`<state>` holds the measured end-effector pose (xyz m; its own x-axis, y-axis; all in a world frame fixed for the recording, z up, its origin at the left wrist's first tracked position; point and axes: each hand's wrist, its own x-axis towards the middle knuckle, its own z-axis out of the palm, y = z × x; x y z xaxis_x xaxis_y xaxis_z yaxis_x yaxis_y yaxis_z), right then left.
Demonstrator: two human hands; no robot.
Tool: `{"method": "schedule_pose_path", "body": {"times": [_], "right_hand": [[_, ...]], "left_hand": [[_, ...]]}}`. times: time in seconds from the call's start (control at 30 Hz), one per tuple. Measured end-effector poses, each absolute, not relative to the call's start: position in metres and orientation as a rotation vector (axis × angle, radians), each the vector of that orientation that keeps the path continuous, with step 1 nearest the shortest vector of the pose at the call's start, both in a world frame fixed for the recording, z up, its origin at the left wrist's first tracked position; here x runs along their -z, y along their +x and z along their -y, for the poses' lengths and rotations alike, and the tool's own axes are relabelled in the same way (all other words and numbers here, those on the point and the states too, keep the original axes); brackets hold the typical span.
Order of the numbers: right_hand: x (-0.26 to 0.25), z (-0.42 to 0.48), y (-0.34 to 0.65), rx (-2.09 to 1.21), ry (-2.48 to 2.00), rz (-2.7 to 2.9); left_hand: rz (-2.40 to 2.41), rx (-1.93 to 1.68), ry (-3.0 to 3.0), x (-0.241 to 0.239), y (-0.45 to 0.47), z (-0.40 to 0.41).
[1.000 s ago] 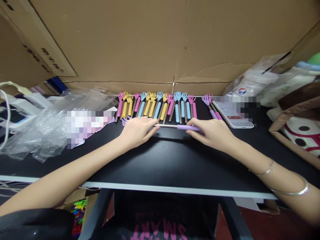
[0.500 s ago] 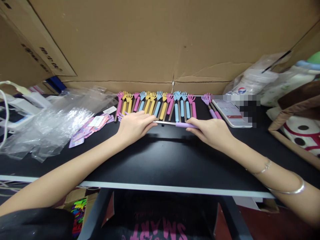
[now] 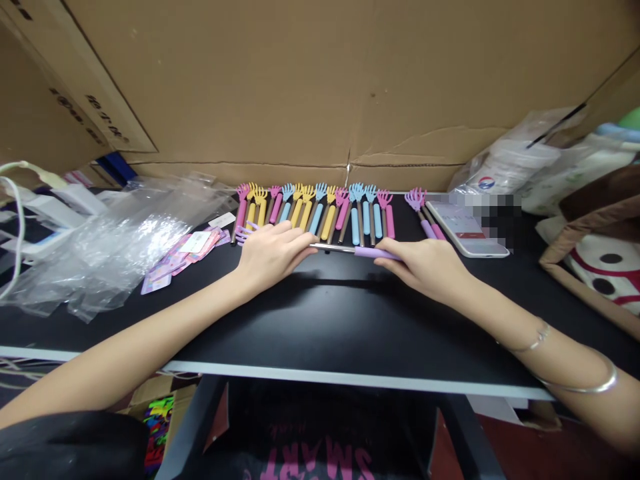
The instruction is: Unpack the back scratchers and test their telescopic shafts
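A purple back scratcher with a metal rod is held level between my two hands, above the black table. My left hand is closed around its claw end; the purple claw tips poke out past the knuckles. My right hand pinches the far end of its purple handle. Behind them lies a row of pink, yellow and blue back scratchers, claws toward the cardboard. Slightly apart on the right rest a purple back scratcher and a pink one, side by side.
Clear plastic bags spread over the left side, with colourful cards beside them. A phone lies at the right, near a bagged cup and a cloth bag. Cardboard walls the back.
Both hands keep the same hold on the purple back scratcher. The whole view has shifted very slightly; nothing on the table has visibly moved.
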<state>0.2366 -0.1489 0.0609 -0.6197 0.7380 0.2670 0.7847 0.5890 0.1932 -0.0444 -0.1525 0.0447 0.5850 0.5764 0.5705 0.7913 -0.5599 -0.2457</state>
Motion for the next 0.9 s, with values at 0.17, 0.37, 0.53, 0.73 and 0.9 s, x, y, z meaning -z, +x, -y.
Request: {"method": "schedule_pose_path", "body": {"times": [0.17,0.37,0.53,0.73,0.9], "right_hand": [[-0.0603,0.1472,0.2364,0.371,-1.302,2.655],[-0.0583,0.1475,0.2362,0.356,-1.288,2.606],[-0.0595,0.1489,0.2346,0.361,-1.265,2.582],[-0.0598,0.1502,0.2340,0.367,-1.254,2.566],[-0.0585,0.1491,0.2350,0.390,-1.212,2.542]], "left_hand": [[1.121,0.578,-2.404,-0.0427,-0.0424,0.1534],[1.163,0.573,-2.462,-0.0398,-0.0417,0.1519],[1.197,0.559,-2.497,-0.0386,-0.0412,0.1515],[1.218,0.571,-2.524,-0.0383,-0.0396,0.1520],[1.232,0.531,-2.561,-0.0376,-0.0372,0.1528]]}}
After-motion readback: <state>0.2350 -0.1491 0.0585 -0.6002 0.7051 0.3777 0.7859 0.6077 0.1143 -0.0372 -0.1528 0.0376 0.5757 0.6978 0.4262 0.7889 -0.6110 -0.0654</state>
